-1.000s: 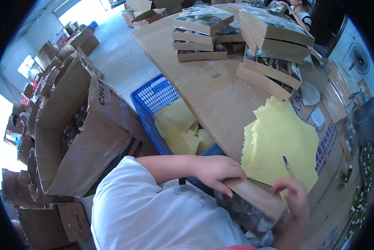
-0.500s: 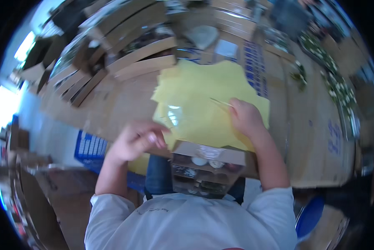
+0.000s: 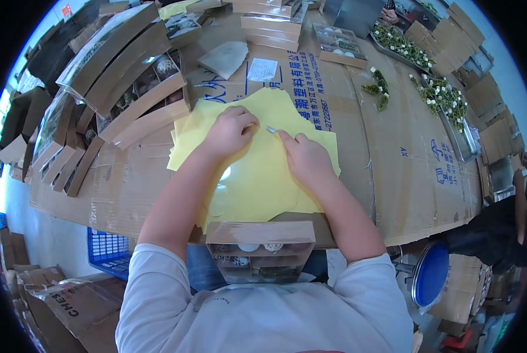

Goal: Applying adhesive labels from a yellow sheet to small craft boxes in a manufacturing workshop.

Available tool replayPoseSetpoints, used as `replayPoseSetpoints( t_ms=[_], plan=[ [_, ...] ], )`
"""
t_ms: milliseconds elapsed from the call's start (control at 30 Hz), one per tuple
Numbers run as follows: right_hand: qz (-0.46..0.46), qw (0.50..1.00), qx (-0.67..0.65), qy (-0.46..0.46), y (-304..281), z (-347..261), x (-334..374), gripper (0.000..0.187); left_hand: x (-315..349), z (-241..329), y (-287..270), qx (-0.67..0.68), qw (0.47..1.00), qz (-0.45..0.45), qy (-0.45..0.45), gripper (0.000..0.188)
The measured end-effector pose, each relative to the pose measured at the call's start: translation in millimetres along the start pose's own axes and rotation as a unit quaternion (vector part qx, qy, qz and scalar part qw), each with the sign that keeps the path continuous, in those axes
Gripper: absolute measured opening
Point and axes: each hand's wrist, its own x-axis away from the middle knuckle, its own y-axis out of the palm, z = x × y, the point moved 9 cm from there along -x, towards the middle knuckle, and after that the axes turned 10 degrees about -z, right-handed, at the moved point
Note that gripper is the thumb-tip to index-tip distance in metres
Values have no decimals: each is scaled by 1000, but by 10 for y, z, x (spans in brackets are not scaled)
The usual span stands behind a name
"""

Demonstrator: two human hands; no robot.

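Fanned yellow sheets lie on the cardboard-covered table in front of me, with a small glossy reflection near their left side. My left hand rests over their upper part, fingers closed in a pinch; what they hold, if anything, is hidden. Close by on the right, my right hand grips a slim silver-tipped tool, its tip pointing toward the left hand. Between the table's near edge and my body stands a clear-fronted cardboard box, with balls and dark filling in its compartments.
Windowed boxes are stacked at the left, more at the back. A white card lies beyond the sheets. Green sprigs with white bits fill trays at the right. A blue stool and blue basket stand below the table.
My left hand has moved from the near left edge of the sheets up onto their far part. My right hand still holds the slim tool, and the view has shifted.
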Motion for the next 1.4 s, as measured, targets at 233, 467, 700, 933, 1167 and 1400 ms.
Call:
replayPoseSetpoints(
  t_ms=[233, 467, 700, 933, 1167, 1400],
  plan=[
    [8, 1000, 23, 3, 48, 66, -34, 39, 66, 17, 172, -2, 986, -163, 40, 28],
    [16, 996, 88, -1, 39, -98, -71, 38, 117, -227, -116, -228, 940, -208, -147, 46],
    [152, 982, -27, -111, -363, -236, 66, 45, 324, 286, -473, 145, 978, -120, -87, 45],
    [241, 925, -101, -275, -675, -638, 259, 20, 616, 438, -313, 259, 930, -193, -176, 43],
    [-17, 886, -382, -263, -843, -812, 493, 15, 1048, 560, -523, 149, 948, -234, -158, 58],
    [-348, 924, -60, -144, -195, -1046, 1134, 68, 1490, 1386, -230, 48, 909, -390, -138, 45]
  ],
)
